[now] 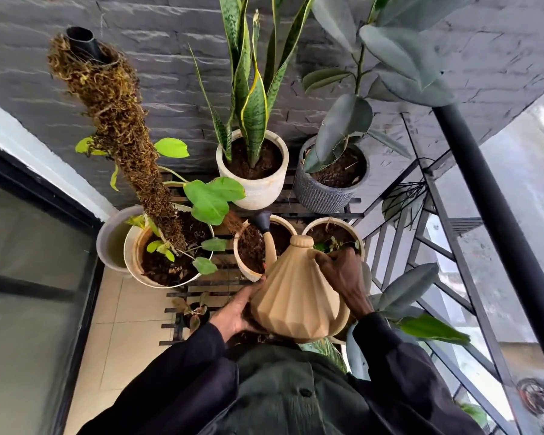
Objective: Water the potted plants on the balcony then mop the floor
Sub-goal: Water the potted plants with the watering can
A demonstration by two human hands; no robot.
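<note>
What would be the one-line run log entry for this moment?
step: watering | right hand: grips watering can near top | left hand: supports lower side | spout: over middle cream pot | mop: not in view

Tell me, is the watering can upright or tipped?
Tipped: the watering can leans forward, spout over the soil of the middle pot. Whether water flows, cannot tell.
</note>
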